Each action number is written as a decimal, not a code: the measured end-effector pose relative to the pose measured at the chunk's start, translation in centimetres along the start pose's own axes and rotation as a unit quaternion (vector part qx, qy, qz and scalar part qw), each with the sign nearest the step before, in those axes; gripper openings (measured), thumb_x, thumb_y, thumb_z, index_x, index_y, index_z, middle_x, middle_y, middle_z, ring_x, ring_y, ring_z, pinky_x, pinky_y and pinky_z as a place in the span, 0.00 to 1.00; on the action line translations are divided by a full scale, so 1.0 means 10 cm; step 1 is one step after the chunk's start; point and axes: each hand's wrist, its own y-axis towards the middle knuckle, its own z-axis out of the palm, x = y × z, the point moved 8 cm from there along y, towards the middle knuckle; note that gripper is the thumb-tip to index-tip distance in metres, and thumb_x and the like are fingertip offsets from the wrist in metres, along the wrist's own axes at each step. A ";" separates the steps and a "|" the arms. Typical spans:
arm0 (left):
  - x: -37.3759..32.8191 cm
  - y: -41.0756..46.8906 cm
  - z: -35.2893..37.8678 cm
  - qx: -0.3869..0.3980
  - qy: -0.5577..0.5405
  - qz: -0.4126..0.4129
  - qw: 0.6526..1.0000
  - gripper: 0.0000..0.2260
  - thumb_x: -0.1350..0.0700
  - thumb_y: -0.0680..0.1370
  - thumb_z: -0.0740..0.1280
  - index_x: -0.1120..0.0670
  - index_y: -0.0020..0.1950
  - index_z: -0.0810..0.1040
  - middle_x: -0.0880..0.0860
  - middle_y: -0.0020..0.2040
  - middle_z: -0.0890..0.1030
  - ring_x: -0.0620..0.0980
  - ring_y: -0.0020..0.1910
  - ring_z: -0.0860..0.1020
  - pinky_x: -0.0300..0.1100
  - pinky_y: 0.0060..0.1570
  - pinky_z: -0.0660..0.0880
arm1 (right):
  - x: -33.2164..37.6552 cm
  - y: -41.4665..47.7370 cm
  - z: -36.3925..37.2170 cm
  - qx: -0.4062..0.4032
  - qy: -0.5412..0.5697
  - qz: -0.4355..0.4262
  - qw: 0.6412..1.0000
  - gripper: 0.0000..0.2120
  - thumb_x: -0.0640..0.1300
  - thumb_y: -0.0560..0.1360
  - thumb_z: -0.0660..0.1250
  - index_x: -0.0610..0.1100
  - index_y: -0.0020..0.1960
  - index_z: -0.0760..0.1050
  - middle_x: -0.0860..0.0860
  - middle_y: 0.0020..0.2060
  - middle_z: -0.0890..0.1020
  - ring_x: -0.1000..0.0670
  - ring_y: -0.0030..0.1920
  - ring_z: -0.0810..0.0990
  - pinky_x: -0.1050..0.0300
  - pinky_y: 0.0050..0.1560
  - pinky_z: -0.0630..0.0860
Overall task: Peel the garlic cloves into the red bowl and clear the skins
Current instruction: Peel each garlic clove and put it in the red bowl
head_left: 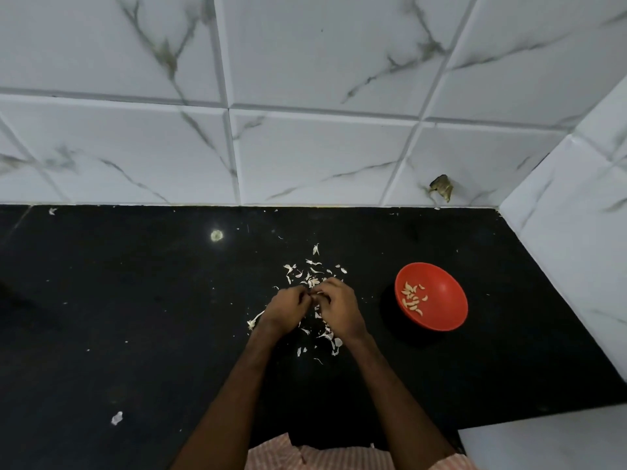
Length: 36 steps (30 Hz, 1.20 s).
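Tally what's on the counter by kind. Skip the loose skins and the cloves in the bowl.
red bowl: 1
hands: 2, left hand and right hand
garlic clove pinched between them: 1
Total: 4

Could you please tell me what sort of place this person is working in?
Most likely a home kitchen: a black counter runs along white marble-look wall tiles into a corner, peeled garlic cloves sit in a red bowl, and papery skins lie scattered on the counter.

Smooth, faintly glossy black stone countertop (135, 317); behind it, glossy white marble-veined wall tiles (322, 154); smooth round red plastic-looking bowl (441, 300); papery white garlic skins (314, 266).
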 end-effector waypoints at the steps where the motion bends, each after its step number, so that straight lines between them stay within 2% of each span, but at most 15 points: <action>1: -0.03 -0.01 0.01 0.010 0.004 0.005 1.000 0.13 0.52 0.81 0.59 0.56 0.51 0.80 0.55 0.44 0.83 0.55 0.43 0.80 0.49 0.46 0.77 | 0.01 0.01 -0.03 -0.009 0.007 0.006 1.000 0.06 0.34 0.76 0.70 0.39 0.51 0.84 0.49 0.47 0.81 0.52 0.45 0.81 0.58 0.49 0.79; 5: -0.15 -0.04 -0.02 0.000 -0.016 0.019 1.000 0.13 0.52 0.81 0.57 0.57 0.47 0.78 0.56 0.42 0.82 0.57 0.42 0.80 0.50 0.43 0.75 | 0.05 0.03 -0.15 -0.052 0.049 0.053 0.996 0.04 0.34 0.74 0.73 0.42 0.46 0.83 0.56 0.40 0.81 0.57 0.42 0.81 0.62 0.46 0.78; 7: -0.21 -0.06 -0.07 -0.023 -0.024 0.024 0.999 0.11 0.53 0.82 0.59 0.55 0.44 0.76 0.53 0.38 0.80 0.54 0.38 0.77 0.47 0.38 0.71 | 0.03 0.04 -0.19 -0.058 0.083 0.087 0.991 0.04 0.34 0.75 0.73 0.42 0.45 0.84 0.58 0.38 0.82 0.61 0.41 0.82 0.68 0.44 0.77; 9: -0.25 -0.08 -0.12 -0.050 -0.038 0.028 0.998 0.11 0.53 0.82 0.61 0.55 0.42 0.75 0.51 0.34 0.77 0.51 0.34 0.74 0.45 0.35 0.66 | 0.03 0.07 -0.21 -0.052 0.111 0.115 0.986 0.04 0.35 0.75 0.73 0.42 0.46 0.84 0.59 0.36 0.82 0.64 0.39 0.82 0.69 0.43 0.77; 13: -0.30 -0.08 -0.17 -0.087 -0.092 0.028 0.992 0.12 0.56 0.81 0.64 0.52 0.37 0.74 0.49 0.30 0.74 0.45 0.29 0.69 0.43 0.31 0.64 | 0.02 0.12 -0.23 -0.043 0.145 0.149 0.977 0.03 0.36 0.76 0.73 0.41 0.47 0.85 0.54 0.38 0.85 0.56 0.40 0.85 0.58 0.45 0.84; 16: -0.35 -0.09 -0.19 -0.104 -0.149 0.042 0.983 0.11 0.58 0.80 0.65 0.53 0.37 0.76 0.47 0.29 0.74 0.41 0.27 0.68 0.38 0.29 0.64 | 0.01 0.13 -0.27 -0.044 0.188 0.172 0.966 0.04 0.35 0.76 0.73 0.42 0.45 0.85 0.51 0.37 0.85 0.51 0.40 0.86 0.54 0.44 0.85; 19: -0.40 -0.11 -0.21 -0.119 -0.198 0.053 0.971 0.11 0.57 0.79 0.65 0.55 0.37 0.78 0.52 0.30 0.77 0.41 0.28 0.70 0.40 0.30 0.67 | 0.02 0.13 -0.31 -0.039 0.236 0.189 0.953 0.02 0.34 0.76 0.72 0.40 0.46 0.84 0.47 0.39 0.86 0.49 0.40 0.87 0.53 0.43 0.85; 22: -0.49 -0.12 -0.25 -0.117 -0.199 0.062 0.971 0.15 0.60 0.80 0.64 0.51 0.34 0.74 0.48 0.28 0.73 0.41 0.27 0.67 0.39 0.29 0.65 | 0.00 0.12 -0.33 -0.028 0.288 0.201 0.936 0.03 0.34 0.77 0.72 0.36 0.49 0.83 0.43 0.42 0.86 0.48 0.42 0.87 0.55 0.43 0.85; 25: -0.57 -0.15 -0.29 -0.099 -0.217 0.071 0.969 0.13 0.53 0.77 0.59 0.52 0.34 0.74 0.55 0.30 0.74 0.48 0.30 0.69 0.47 0.30 0.66 | 0.02 0.13 -0.36 -0.002 0.335 0.199 0.921 0.03 0.33 0.77 0.71 0.36 0.50 0.83 0.42 0.41 0.86 0.49 0.40 0.86 0.56 0.45 0.83; 28: -0.60 -0.18 -0.33 -0.105 -0.229 0.078 0.965 0.13 0.52 0.77 0.59 0.51 0.35 0.76 0.63 0.34 0.77 0.52 0.32 0.71 0.52 0.32 0.69 | 0.08 0.14 -0.41 0.014 0.361 0.185 0.914 0.04 0.32 0.77 0.70 0.38 0.49 0.83 0.44 0.39 0.85 0.51 0.38 0.84 0.58 0.44 0.83; 33: -0.70 -0.20 -0.41 -0.121 -0.229 0.113 0.959 0.12 0.57 0.80 0.62 0.56 0.37 0.78 0.54 0.31 0.75 0.46 0.30 0.70 0.43 0.30 0.66 | 0.19 0.16 -0.48 0.006 0.396 0.170 0.903 0.06 0.31 0.77 0.69 0.39 0.46 0.82 0.43 0.41 0.85 0.49 0.42 0.85 0.58 0.44 0.83; 36: -0.75 -0.23 -0.47 -0.145 -0.245 0.130 0.950 0.15 0.51 0.77 0.63 0.62 0.39 0.78 0.61 0.32 0.76 0.47 0.30 0.70 0.43 0.30 0.66 | 0.23 0.15 -0.50 0.002 0.419 0.164 0.893 0.06 0.31 0.77 0.69 0.39 0.47 0.82 0.43 0.42 0.85 0.48 0.45 0.86 0.58 0.46 0.83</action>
